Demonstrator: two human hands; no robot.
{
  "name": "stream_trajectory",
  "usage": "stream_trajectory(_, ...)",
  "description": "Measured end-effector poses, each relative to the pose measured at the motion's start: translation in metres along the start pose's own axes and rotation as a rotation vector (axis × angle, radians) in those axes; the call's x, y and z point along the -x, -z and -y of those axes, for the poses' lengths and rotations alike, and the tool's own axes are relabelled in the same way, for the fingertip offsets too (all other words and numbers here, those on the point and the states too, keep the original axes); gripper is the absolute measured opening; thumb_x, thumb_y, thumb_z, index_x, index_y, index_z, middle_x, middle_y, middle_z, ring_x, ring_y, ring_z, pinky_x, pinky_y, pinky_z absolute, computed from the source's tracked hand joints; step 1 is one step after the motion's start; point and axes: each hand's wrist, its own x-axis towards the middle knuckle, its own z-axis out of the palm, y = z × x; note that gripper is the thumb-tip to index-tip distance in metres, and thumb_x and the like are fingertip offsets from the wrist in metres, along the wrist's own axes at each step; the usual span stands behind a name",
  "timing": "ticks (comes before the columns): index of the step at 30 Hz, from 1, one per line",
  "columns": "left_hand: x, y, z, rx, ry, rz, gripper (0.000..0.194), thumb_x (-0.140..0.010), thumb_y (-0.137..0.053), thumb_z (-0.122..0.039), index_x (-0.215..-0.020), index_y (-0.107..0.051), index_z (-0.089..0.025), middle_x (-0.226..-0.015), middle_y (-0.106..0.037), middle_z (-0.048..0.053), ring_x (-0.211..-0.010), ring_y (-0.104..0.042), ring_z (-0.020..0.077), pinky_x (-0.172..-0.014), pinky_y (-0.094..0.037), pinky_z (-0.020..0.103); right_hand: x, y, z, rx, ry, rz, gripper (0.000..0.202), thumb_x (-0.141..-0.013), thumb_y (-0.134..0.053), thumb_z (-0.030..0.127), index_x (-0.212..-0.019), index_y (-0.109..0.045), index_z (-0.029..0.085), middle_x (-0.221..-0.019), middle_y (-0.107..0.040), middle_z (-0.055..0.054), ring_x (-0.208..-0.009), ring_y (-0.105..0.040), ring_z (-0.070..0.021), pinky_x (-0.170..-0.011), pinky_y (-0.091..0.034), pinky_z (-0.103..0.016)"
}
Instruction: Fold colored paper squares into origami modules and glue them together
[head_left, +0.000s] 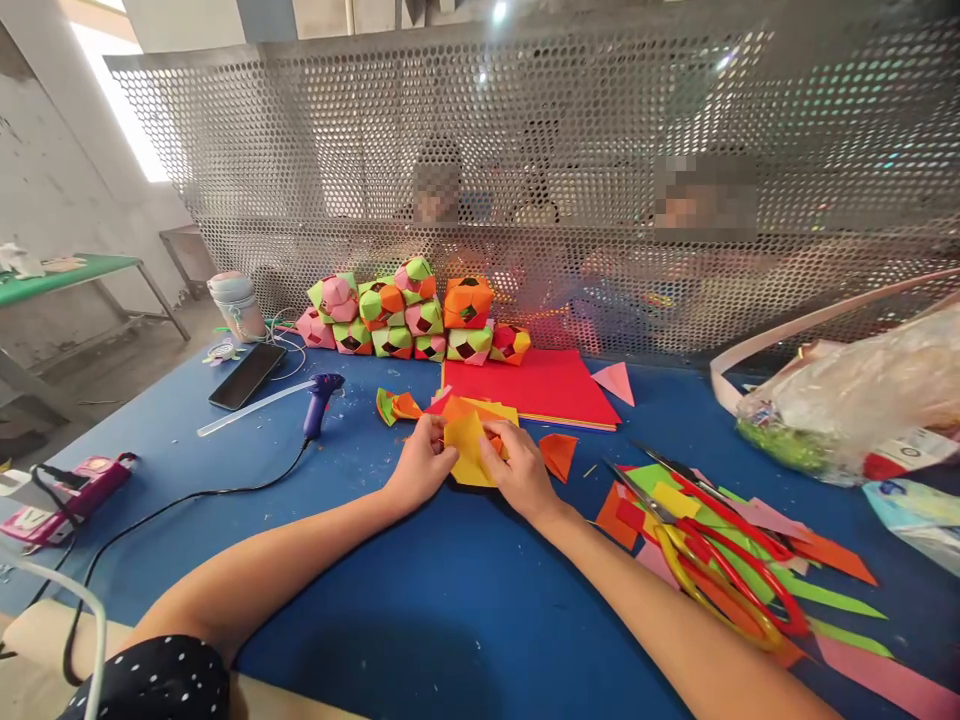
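Note:
Near the middle of the blue table, a small yellow paper piece [466, 440] is held up between both hands. My left hand [424, 462] grips its left side with thumb and fingers pressed together. On the right side, my right hand [519, 468] pinches the same piece. Yellow and orange paper lies beneath and behind it, partly hidden by the fingers. A stack of red sheets [529, 385] sits just behind the hands. Orange and green folded bits [397, 405] rest left of them, and an orange piece [559, 455] lies to the right.
Folded paper balls [391, 305] are piled against the perforated metal screen [360, 150]; people show behind it. Left are a purple glue gun [319, 405], phone [247, 376], bottle [237, 305] and power strip [71, 500]. Right are scissors [739, 580], paper scraps and a plastic bag [862, 390].

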Motion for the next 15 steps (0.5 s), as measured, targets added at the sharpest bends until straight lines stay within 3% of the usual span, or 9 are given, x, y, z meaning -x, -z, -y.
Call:
stream_trajectory(2,-0.002,0.001,0.001,0.031,0.013,0.020,0.018,-0.073,-0.044,-0.014,-0.091,-0.045,-0.017,-0.071,-0.053,-0.002,-0.063,-0.052,0.0108,-0.056,-0.041,0.021,0.000,0.000,0.001,-0.013,-0.015,0.010,0.014,-0.091,-0.043,0.027,-0.092,-0.055,0.019,-0.084,-0.064,-0.007,-0.079,-0.060,-0.0209,-0.074,-0.048,-0.034)
stream_trajectory(6,-0.005,0.005,0.005,0.040,0.042,0.047,0.011,-0.076,-0.047,-0.023,-0.076,-0.054,-0.014,-0.067,-0.055,0.000,-0.064,-0.052,0.0127,-0.057,-0.042,0.022,-0.001,0.002,0.009,-0.047,-0.032,0.040,0.016,-0.091,-0.043,0.028,-0.083,-0.055,0.020,-0.075,-0.062,-0.005,-0.071,-0.059,-0.0190,-0.070,-0.047,-0.032)
stream_trajectory(15,-0.006,0.003,0.004,0.039,0.095,0.119,0.014,-0.076,-0.050,-0.026,-0.074,-0.057,-0.014,-0.067,-0.056,-0.001,-0.063,-0.052,0.0126,-0.057,-0.042,0.022,-0.006,0.004,0.013,-0.148,-0.159,0.040,0.015,-0.088,-0.046,0.031,-0.080,-0.052,0.020,-0.072,-0.058,-0.002,-0.067,-0.057,-0.0153,-0.064,-0.047,-0.026)
